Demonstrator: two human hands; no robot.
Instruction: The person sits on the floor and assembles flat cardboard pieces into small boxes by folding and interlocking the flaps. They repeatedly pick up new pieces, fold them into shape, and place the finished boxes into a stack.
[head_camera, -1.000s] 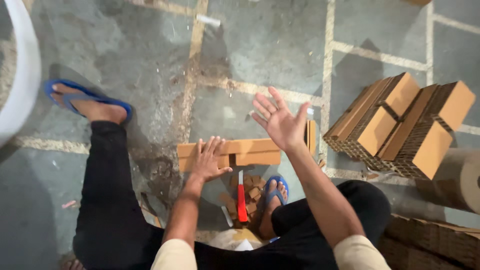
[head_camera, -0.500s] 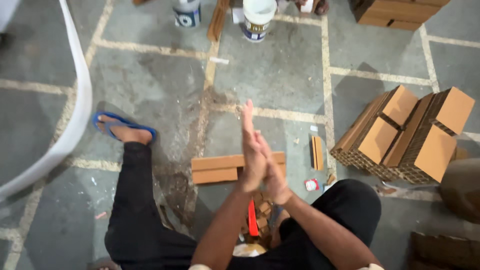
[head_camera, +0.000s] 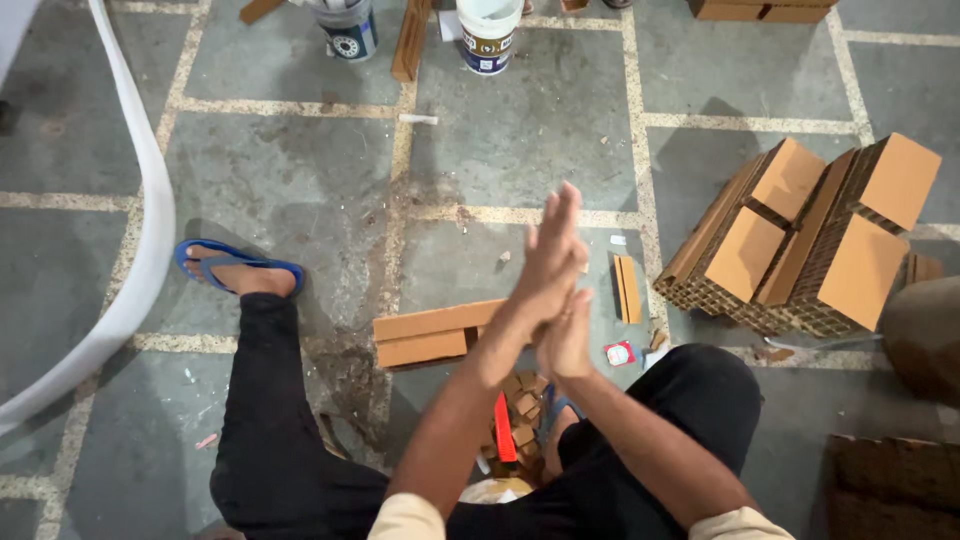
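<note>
- Pressing palm to palm, left hand (head_camera: 550, 262) and right hand (head_camera: 568, 335) meet flat, fingers straight, holding nothing; left sits higher.
- Just below hands: red-handled tool (head_camera: 503, 428) w/ cardboard scraps (head_camera: 523, 410), partly hidden by forearms.
- Just left, under hands: cardboard block (head_camera: 432, 334) on floor, right end hidden.
- Right: thin cardboard strip (head_camera: 627, 288); farther right, honeycomb cardboard stack (head_camera: 800, 240).
- Far: two buckets (head_camera: 488, 32), tops cut off.
- Grey stone floor (head_camera: 300, 170), pale joints.
</note>
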